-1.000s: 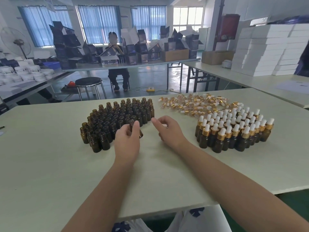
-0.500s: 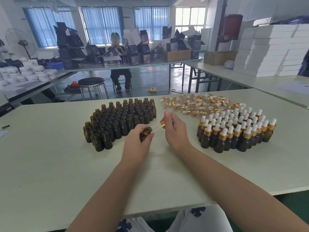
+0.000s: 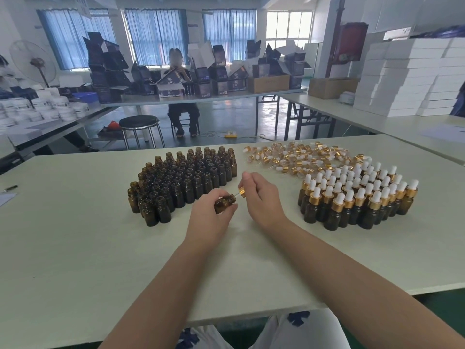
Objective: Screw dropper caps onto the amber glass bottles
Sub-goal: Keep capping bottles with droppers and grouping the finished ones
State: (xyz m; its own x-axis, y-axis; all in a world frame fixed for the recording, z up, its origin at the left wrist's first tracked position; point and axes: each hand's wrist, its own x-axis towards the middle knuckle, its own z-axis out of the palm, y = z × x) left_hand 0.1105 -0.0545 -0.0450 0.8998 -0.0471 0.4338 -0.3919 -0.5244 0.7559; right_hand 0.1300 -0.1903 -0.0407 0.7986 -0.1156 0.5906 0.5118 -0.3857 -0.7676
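Two curled hands (image 3: 210, 219) (image 3: 263, 201) on bottle (image 3: 224, 204), cap (image 3: 242, 191)

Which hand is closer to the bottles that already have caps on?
Right. The right hand, pinching a dropper cap, is left of the capped bottles; the left hand, holding an open bottle, is farther left.

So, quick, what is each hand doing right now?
Left hand: closed around one amber bottle, held tilted off the table.
Right hand: pinching a dropper cap, its glass tube at the bottle's mouth.
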